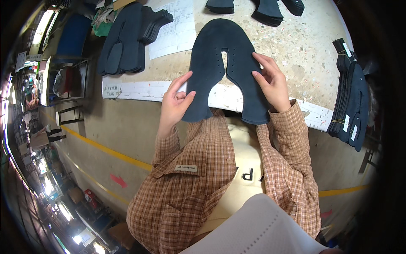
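Observation:
A dark navy shoe upper (220, 38), cut flat in a horseshoe shape, is held up at the near edge of the worktable. Small eyelet holes line both sides of its narrow middle slot, and its two tails hang toward me. My left hand (175, 99) pinches the left edge between thumb and fingers. On the opposite edge, my right hand (272, 82) grips with the thumb on the front face and the fingers along the rim. The backs of the held edges are out of sight.
The speckled worktable (296, 59) carries a stack of dark cut pieces (127, 42) at left, beside a written paper sheet (175, 29). More dark stacks (268, 15) lie at the far edge. At right sits a tied bundle of dark pieces (351, 101) with white tags.

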A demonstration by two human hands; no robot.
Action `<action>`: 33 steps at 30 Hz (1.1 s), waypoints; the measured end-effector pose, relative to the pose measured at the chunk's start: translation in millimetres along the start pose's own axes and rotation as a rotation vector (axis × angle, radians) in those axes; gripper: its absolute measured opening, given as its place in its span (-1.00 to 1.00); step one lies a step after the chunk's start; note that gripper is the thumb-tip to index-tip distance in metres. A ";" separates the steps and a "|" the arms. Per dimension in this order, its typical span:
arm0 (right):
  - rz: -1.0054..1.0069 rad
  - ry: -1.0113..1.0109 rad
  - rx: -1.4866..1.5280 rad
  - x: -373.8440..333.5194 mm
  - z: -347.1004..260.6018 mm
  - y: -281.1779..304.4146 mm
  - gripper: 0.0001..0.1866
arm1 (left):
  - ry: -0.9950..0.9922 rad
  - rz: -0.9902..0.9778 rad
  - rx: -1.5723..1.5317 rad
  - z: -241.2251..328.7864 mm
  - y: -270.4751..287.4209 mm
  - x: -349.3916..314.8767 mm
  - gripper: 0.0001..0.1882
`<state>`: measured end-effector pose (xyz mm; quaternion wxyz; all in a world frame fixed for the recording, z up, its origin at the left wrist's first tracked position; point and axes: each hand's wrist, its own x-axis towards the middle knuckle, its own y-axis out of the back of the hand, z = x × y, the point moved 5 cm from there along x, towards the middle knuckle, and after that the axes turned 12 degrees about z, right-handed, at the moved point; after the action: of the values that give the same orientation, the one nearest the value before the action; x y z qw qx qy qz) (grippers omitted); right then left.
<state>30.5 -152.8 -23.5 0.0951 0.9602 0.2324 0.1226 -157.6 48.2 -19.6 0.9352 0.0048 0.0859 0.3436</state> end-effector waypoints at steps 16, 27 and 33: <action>0.019 0.384 -0.587 -1.2 -27.8 4.6 -0.58 | -0.883 0.189 0.924 85.8 -17.1 67.8 -0.72; 0.077 0.605 -0.457 117.4 -13.0 15.9 -0.79 | -0.509 -0.264 1.053 56.2 -79.3 212.6 -0.37; 0.278 0.675 -0.367 107.8 1.4 19.8 -0.71 | -0.508 -0.330 0.629 51.3 -80.7 177.9 -0.62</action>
<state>132.2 -119.7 0.4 0.1658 0.8554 0.0929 0.4818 36.0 103.6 -2.5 0.9220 0.3601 -0.0466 0.1346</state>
